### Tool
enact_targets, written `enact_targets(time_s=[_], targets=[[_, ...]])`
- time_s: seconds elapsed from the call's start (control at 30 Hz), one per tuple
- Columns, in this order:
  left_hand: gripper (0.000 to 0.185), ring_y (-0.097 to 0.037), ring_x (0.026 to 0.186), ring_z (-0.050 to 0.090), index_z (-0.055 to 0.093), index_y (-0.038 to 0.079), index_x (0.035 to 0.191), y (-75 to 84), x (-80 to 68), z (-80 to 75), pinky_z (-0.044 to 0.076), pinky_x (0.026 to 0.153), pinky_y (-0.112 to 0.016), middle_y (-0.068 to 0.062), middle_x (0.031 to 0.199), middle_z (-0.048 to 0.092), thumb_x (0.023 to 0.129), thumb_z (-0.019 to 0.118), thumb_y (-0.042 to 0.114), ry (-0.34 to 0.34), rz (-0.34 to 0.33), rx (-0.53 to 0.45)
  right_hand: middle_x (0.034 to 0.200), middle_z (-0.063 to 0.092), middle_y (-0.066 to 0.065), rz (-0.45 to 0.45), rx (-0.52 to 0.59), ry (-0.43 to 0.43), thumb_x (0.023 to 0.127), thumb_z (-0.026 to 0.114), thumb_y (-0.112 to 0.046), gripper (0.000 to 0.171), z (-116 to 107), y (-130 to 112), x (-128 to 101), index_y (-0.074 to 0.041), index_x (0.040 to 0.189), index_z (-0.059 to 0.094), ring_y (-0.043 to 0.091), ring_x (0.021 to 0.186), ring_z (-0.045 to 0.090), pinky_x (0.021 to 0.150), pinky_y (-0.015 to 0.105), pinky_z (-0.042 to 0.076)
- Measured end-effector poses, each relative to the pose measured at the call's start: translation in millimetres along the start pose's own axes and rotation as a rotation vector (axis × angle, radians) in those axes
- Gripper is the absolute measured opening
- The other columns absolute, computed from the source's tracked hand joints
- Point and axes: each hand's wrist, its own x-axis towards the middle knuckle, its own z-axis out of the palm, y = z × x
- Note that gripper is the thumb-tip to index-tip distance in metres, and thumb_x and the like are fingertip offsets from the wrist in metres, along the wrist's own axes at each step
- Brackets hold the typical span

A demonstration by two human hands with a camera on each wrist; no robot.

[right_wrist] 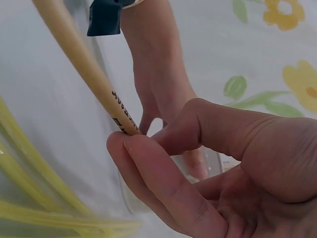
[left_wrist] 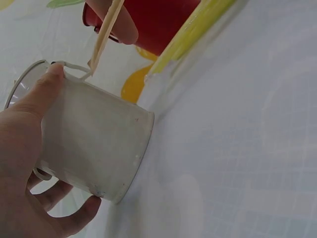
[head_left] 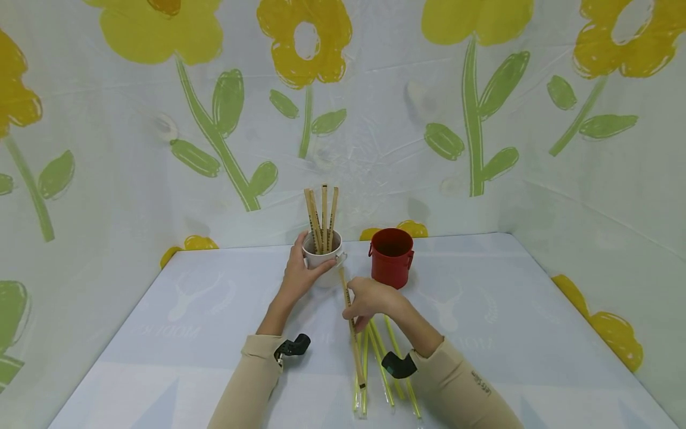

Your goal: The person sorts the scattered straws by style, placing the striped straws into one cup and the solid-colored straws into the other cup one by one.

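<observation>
My left hand (head_left: 301,271) grips a small white pail (left_wrist: 94,134) with little side handles, thumb at the rim and fingers round the far side. Several tan printed sticks (head_left: 324,217) stand upright inside it, leaning apart. Between the thumb and fingertips of my right hand (head_left: 372,300) is another tan printed stick (right_wrist: 94,74), long and thin with dark lettering. It slants across the front of the pail, its upper end close to the pail's handle in the left wrist view. Below that hand lie several thin yellow sticks (head_left: 382,363) in clear wrappers.
A red pail (head_left: 391,268) stands right of the white one, near the back edge of the table (head_left: 214,310). A flower-printed sheet (head_left: 375,119) hangs behind and along both sides. Black camera mounts (head_left: 399,364) are fixed at both wrists.
</observation>
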Motion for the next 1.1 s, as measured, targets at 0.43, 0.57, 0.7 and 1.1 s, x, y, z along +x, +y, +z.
enact_targets(time_s=[0.43,0.57,0.7,1.1], targets=[[0.099,-0.031,0.136,0.042,0.021,0.019,0.155,-1.3,0.3,-0.6,0.039,0.107,-0.056,-0.012,0.148,0.037,0.08,0.08,0.043,0.005,0.007,0.004,0.098,0.07,0.011,-0.022,0.038,0.092,0.085,0.073,-0.016,0.063,-14.8,7.3,1.4,0.001,0.14,0.046,0.016,0.061,0.072,0.073,0.026,0.059],[0.099,-0.031,0.136,0.042,0.021,0.019,0.155,-2.4,0.7,-0.6,0.039,0.107,-0.056,-0.012,0.148,0.037,0.079,0.08,0.044,0.005,0.01,0.002,0.104,0.072,0.016,-0.076,0.063,0.139,0.086,0.072,-0.014,0.061,-18.9,9.1,3.0,0.001,0.14,0.049,0.016,0.063,0.073,0.07,0.026,0.059],[0.1,-0.031,0.135,0.043,0.02,0.02,0.155,-3.2,0.8,-0.7,0.04,0.106,-0.056,-0.011,0.148,0.038,0.079,0.08,0.046,0.002,0.005,-0.002,0.097,0.074,0.015,-0.12,0.104,0.176,0.086,0.069,-0.012,0.05,-22.6,10.4,4.5,0.002,0.133,0.056,0.018,0.064,0.073,0.066,0.027,0.059],[0.099,-0.028,0.135,0.043,0.02,0.024,0.155,-3.2,1.6,0.1,0.04,0.106,-0.056,-0.009,0.149,0.037,0.079,0.08,0.046,-0.004,0.02,-0.014,0.096,0.074,0.015,-0.238,0.185,0.311,0.09,0.064,-0.012,0.036,-32.8,11.1,7.2,0.003,0.123,0.063,0.018,0.065,0.073,0.063,0.028,0.059]])
